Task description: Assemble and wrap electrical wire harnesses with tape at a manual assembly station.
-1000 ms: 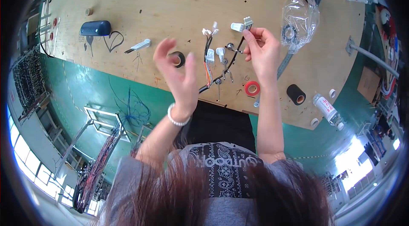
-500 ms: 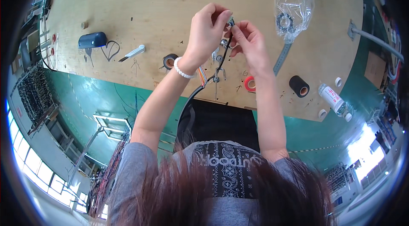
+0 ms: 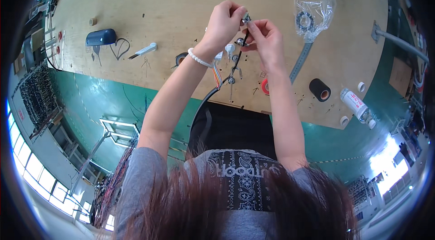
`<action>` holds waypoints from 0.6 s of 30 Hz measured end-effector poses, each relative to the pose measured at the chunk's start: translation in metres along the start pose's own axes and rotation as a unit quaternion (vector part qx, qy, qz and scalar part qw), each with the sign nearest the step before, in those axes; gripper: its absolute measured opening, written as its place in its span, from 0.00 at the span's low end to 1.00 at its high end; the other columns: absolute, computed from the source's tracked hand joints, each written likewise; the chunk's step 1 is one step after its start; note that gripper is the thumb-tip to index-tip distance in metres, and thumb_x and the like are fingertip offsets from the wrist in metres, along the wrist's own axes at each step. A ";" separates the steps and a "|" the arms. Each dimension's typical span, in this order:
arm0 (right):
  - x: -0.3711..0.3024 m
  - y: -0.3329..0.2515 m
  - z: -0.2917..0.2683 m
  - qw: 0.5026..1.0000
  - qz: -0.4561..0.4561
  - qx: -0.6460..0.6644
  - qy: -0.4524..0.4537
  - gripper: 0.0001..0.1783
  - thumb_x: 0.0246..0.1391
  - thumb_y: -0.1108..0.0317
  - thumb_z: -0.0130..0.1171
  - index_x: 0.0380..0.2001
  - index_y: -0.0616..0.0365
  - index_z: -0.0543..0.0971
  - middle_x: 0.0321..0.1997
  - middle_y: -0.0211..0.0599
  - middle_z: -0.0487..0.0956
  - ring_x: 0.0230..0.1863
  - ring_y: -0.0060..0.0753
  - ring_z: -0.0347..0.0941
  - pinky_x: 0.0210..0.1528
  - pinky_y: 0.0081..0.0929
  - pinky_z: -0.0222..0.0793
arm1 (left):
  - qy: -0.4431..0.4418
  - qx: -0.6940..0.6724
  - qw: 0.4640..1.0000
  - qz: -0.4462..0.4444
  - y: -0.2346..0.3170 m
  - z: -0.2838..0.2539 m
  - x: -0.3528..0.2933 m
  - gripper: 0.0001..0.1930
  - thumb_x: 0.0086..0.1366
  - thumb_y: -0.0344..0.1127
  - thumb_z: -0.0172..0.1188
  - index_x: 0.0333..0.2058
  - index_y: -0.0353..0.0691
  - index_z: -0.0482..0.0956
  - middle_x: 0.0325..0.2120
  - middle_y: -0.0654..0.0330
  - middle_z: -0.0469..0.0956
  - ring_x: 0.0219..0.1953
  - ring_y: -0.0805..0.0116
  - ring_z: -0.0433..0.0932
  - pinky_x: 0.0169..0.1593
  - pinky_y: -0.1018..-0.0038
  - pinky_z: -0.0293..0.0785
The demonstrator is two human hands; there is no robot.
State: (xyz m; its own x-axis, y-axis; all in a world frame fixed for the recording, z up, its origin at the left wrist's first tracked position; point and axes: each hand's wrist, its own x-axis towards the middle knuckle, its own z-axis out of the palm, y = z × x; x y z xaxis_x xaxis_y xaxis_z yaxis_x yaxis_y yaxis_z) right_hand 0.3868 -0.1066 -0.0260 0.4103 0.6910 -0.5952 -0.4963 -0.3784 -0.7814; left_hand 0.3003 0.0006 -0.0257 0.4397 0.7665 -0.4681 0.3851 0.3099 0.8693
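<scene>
Both my hands are raised over the wooden workbench (image 3: 149,4) and meet at one small metal connector (image 3: 246,17). My left hand (image 3: 225,21), with a bead bracelet at the wrist, pinches the connector from the left. My right hand (image 3: 267,38) pinches it from the right. From the connector a black wire harness (image 3: 233,65) hangs down, carrying white plugs and coloured wires (image 3: 217,79), and runs on as a black cable (image 3: 204,104) toward my body.
On the bench lie a blue device with a cord (image 3: 100,37), a white tool (image 3: 144,50), a black tape roll (image 3: 181,58), a red tape roll (image 3: 265,87), a black roll (image 3: 320,89), a clear plastic bag (image 3: 312,7), a small bottle (image 3: 356,104) and a metal rail (image 3: 300,63).
My hands came together from apart and took hold of the connector, lifting the harness. They have since stayed joined, drifting slightly.
</scene>
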 end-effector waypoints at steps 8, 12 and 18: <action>-0.030 0.012 -0.025 0.993 -0.067 -0.072 0.064 0.11 0.62 0.67 0.57 0.43 0.62 0.72 0.38 0.35 0.78 0.34 0.15 0.72 0.30 0.17 0.76 | 0.275 0.050 0.938 0.204 -0.001 -0.053 -0.090 0.11 0.69 0.33 0.54 0.46 0.34 0.67 0.31 0.62 0.70 0.31 0.75 0.69 0.35 0.76 0.68; -0.076 0.005 -0.024 0.987 -0.088 -0.085 0.101 0.12 0.63 0.69 0.54 0.47 0.62 0.71 0.40 0.35 0.77 0.33 0.13 0.69 0.28 0.13 0.70 | 0.146 -0.042 0.986 -0.076 -0.074 -0.038 -0.126 0.09 0.72 0.35 0.49 0.44 0.36 0.65 0.29 0.63 0.69 0.28 0.78 0.67 0.31 0.80 0.65; -0.140 -0.005 -0.023 0.983 -0.099 -0.154 0.027 0.12 0.64 0.69 0.53 0.47 0.63 0.73 0.40 0.37 0.78 0.20 0.13 0.65 0.21 0.10 0.63 | 0.080 -0.341 0.937 -0.004 -0.066 -0.017 -0.174 0.08 0.73 0.35 0.48 0.44 0.38 0.64 0.20 0.66 0.67 0.23 0.79 0.66 0.28 0.81 0.63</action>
State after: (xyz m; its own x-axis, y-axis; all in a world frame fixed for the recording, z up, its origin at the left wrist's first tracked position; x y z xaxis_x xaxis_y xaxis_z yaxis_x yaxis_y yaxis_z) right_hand 0.3490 -0.2155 0.0572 0.5185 0.7395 -0.4292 -0.1516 -0.4145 -0.8973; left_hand 0.1845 -0.1439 0.0008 0.2911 0.8202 -0.4925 -0.2435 0.5614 0.7909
